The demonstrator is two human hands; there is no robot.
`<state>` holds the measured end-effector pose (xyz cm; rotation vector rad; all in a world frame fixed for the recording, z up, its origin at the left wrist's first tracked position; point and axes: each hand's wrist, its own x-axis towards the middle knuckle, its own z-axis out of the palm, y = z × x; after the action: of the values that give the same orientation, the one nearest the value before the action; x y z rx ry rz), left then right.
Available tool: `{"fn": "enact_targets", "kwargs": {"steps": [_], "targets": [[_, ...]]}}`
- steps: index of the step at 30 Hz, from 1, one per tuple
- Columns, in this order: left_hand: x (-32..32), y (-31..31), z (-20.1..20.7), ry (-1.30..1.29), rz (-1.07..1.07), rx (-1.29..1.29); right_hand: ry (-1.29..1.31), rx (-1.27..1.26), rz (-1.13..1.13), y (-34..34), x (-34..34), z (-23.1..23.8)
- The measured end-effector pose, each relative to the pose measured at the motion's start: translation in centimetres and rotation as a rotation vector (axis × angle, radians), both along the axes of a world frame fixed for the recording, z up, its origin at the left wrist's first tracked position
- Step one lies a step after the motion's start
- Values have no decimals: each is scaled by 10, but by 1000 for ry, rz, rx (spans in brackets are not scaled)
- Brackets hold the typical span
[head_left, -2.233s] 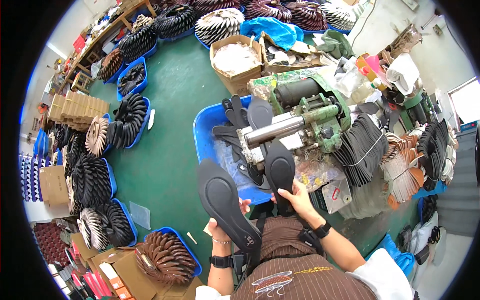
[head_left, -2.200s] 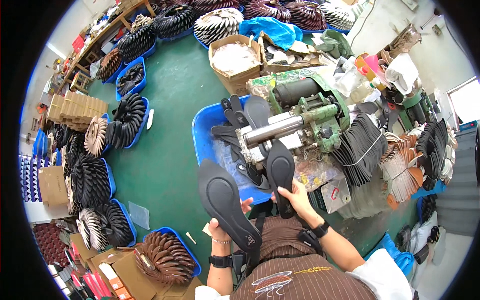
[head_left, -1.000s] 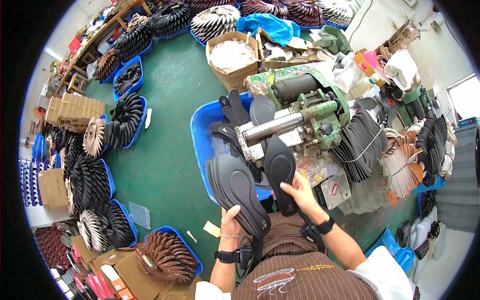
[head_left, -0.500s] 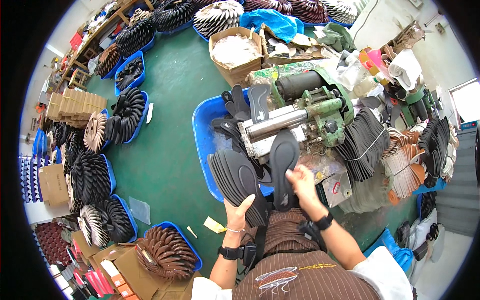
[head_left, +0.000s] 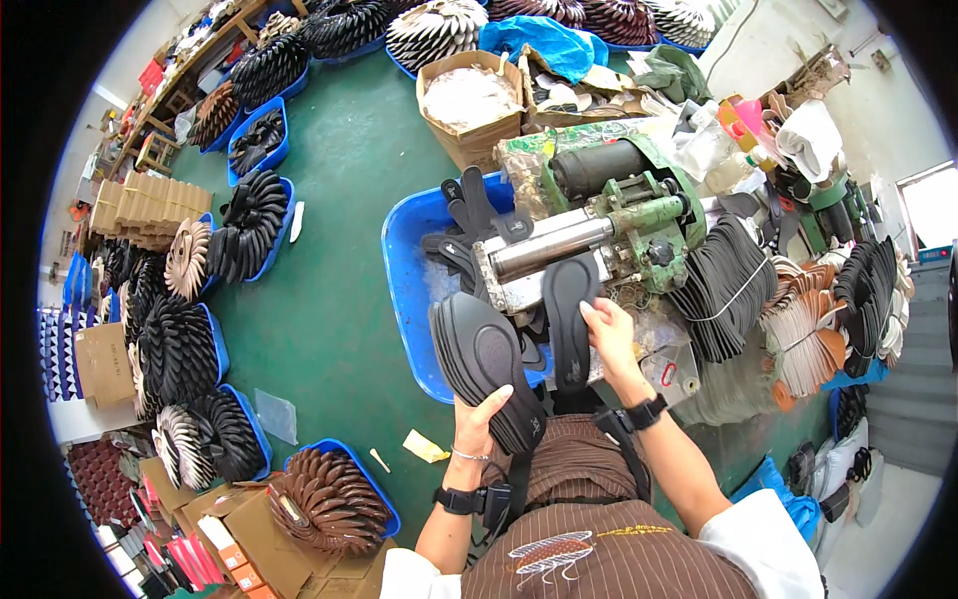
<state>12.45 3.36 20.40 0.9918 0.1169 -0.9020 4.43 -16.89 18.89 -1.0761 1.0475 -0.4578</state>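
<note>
A thick stack of black shoe insoles [head_left: 477, 344] is gripped in my left hand [head_left: 479, 424], the thumb lying across the top one near its narrow end. Beside the stack, my right hand [head_left: 611, 334] pinches a single black insole [head_left: 572, 319] by its right edge. That insole stands lengthwise just in front of the metal rollers [head_left: 554, 247] of a green machine [head_left: 654, 215]. Behind the rollers another dark insole [head_left: 514, 229] shows only in part. More insoles lie in the blue tub [head_left: 399, 270] under the rollers.
Strapped bundles of black insoles [head_left: 726, 290] and tan-and-white insoles [head_left: 798, 324] stand right of the machine. A cardboard box [head_left: 469, 140] stands behind the tub. Blue basins of fanned insoles [head_left: 329, 504] line the left side of the green floor [head_left: 329, 290].
The stack in my left hand has shifted slightly right and tilted. My right hand has risen a little along its insole. The insole behind the rollers has dropped lower, showing less.
</note>
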Motion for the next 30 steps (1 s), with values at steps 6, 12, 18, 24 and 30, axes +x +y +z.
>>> {"fn": "enact_targets", "kwargs": {"steps": [6,12,18,24,30], "targets": [[-2,-6,7,-181,-80,77,62,-118,285,84,-21,12],[-8,-5,-3,42,-42,-90,53,-96,-5,2,-1,2],[-12,-11,4,-173,-39,87,6,-48,310,74,-24,7],[-9,-12,3,211,-9,-205,-15,-25,-50,-6,3,7],[-12,-13,1,-24,10,48,45,-103,295,74,-23,-4]]}}
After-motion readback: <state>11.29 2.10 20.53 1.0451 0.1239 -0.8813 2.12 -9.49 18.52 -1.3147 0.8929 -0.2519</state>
